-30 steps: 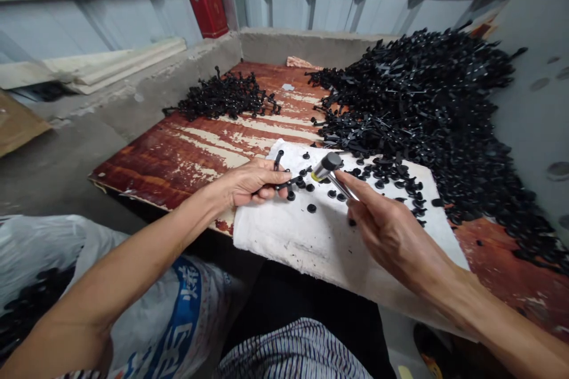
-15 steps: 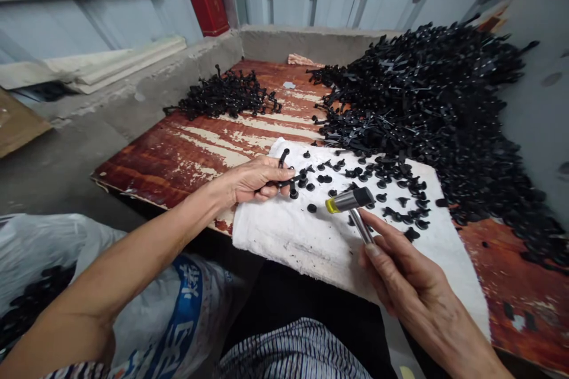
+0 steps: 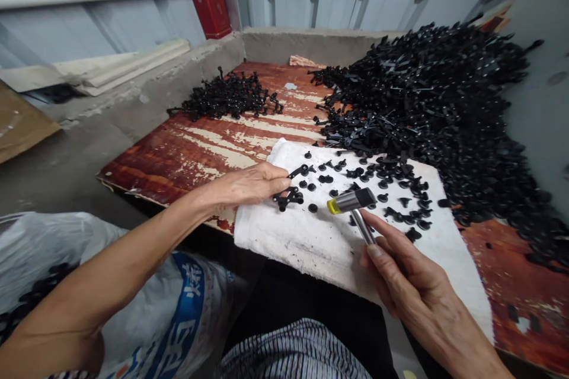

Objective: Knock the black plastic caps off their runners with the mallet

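My left hand (image 3: 260,182) is closed over the left side of the white cloth (image 3: 284,231), its fingers pinched on small black plastic arms (image 3: 288,196) with round ends. One black arm (image 3: 299,170) sticks out past the fingertips towards the right. My right hand (image 3: 402,272) grips the metal handle of a small mallet (image 3: 351,200) with a yellow face and a black face. The mallet's head hangs over the cloth, apart from the pieces. Many small black round-based pieces (image 3: 383,198) with stems lie scattered on the cloth.
A large heap of black parts (image 3: 413,95) covers the right of the worn red table (image 3: 155,160). A smaller pile (image 3: 231,95) lies at the back left. Plastic bags (image 3: 146,302) stand below on the left, one holding black parts. A red box (image 3: 212,15) sits on the ledge.
The black arms in my left hand have turned: one that pointed up now points right, and the others hang lower by the fingertips. My right hand and the mallet have hardly moved.
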`<action>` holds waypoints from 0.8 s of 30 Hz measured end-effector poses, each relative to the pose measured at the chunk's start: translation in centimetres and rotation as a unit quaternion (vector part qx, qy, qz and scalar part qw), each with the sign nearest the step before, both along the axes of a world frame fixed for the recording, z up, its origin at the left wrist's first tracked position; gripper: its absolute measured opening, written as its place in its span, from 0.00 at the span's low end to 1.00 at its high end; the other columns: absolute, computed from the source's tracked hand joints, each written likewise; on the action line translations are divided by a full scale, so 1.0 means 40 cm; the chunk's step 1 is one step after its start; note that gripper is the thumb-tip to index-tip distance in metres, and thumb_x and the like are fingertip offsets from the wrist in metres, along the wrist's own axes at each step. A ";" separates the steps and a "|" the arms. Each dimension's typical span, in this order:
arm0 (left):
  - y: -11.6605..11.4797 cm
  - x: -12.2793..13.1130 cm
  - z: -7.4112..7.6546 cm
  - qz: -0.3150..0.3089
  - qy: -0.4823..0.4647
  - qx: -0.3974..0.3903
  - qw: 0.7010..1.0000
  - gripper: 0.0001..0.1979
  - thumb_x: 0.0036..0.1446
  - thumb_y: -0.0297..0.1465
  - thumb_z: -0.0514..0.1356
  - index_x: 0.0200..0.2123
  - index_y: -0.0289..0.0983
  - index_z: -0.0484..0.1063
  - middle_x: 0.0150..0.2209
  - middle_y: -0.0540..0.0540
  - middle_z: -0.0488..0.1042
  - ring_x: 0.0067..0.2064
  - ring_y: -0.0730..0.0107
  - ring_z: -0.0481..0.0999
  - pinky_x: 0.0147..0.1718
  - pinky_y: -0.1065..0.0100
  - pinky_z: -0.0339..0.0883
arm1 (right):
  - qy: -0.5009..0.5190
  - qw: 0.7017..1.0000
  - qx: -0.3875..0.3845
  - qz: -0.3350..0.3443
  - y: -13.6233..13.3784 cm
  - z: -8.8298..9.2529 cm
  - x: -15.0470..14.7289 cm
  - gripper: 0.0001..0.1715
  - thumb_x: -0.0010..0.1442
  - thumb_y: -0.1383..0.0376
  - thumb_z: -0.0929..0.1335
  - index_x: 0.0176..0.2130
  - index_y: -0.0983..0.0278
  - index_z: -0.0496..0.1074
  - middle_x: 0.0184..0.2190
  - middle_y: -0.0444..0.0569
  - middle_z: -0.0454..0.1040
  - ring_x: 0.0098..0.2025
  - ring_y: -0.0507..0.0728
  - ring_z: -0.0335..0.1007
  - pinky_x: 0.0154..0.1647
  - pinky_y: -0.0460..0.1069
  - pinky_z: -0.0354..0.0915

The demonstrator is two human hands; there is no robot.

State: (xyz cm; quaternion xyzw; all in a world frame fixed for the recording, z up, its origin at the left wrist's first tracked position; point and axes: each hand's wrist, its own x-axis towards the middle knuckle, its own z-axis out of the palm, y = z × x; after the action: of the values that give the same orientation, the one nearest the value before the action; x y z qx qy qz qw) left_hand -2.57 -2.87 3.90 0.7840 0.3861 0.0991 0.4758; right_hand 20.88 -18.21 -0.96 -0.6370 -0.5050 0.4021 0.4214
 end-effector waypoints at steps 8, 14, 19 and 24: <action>-0.020 0.014 0.020 0.082 0.003 -0.034 0.996 0.07 0.55 0.31 0.56 0.37 0.35 0.68 0.27 0.51 0.67 0.26 0.76 0.64 0.22 0.74 0.57 | -0.011 1.000 -0.005 0.003 -0.002 -0.007 0.004 0.29 0.61 0.53 0.66 0.59 0.58 0.69 0.23 0.42 0.66 0.18 0.49 0.52 0.13 0.43 0.52; -0.017 0.031 -0.012 0.059 0.001 0.008 0.998 0.11 0.58 0.34 0.52 0.29 0.34 0.69 0.22 0.53 0.61 0.24 0.77 0.60 0.22 0.73 0.53 | -0.014 1.000 -0.010 0.003 -0.002 -0.006 0.006 0.30 0.61 0.52 0.65 0.60 0.58 0.68 0.22 0.42 0.66 0.17 0.49 0.53 0.12 0.43 0.52; -0.002 0.048 -0.027 0.070 0.038 0.034 0.996 0.11 0.58 0.31 0.53 0.27 0.33 0.70 0.21 0.53 0.61 0.24 0.77 0.60 0.22 0.73 0.52 | -0.011 1.000 0.003 0.002 0.001 -0.010 0.007 0.29 0.61 0.52 0.65 0.59 0.57 0.69 0.23 0.42 0.67 0.19 0.49 0.57 0.13 0.43 0.51; 0.009 0.052 -0.039 0.074 0.042 0.063 0.994 0.11 0.58 0.31 0.52 0.27 0.33 0.70 0.21 0.53 0.61 0.24 0.76 0.60 0.23 0.73 0.52 | -0.014 1.000 0.017 0.003 -0.005 -0.005 0.005 0.28 0.61 0.54 0.66 0.59 0.56 0.69 0.23 0.42 0.68 0.21 0.50 0.60 0.15 0.42 0.55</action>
State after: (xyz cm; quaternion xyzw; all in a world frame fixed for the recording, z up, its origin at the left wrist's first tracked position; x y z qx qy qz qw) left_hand -0.47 -2.50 2.32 0.7851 0.4557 0.1252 0.4004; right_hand 21.10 -18.43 -1.15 -0.6339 -0.5197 0.3856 0.4235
